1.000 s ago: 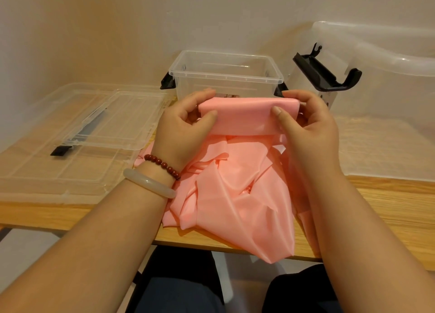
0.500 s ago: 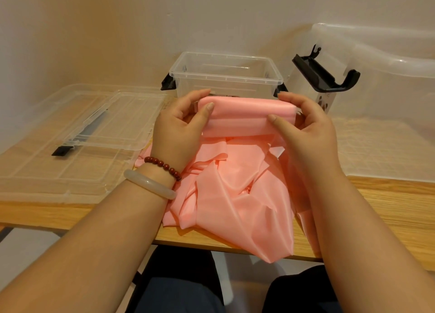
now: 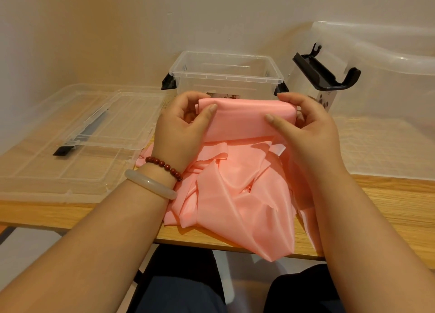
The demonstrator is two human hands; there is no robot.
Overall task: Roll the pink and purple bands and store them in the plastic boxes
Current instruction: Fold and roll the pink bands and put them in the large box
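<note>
My left hand and right hand both have fingers curled round the pink band roll mid frame, so I should turn it tight and straight.

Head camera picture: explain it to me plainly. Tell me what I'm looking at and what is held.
No machine here: a person's two bare hands, filmed by a camera worn on the head, looking down. The left hand and right hand hold the rolled end of a pink band; the rest lies crumpled on the table and hangs over its near edge. Behind stands an open clear box, a larger box to its right, clear lids at left.
</note>
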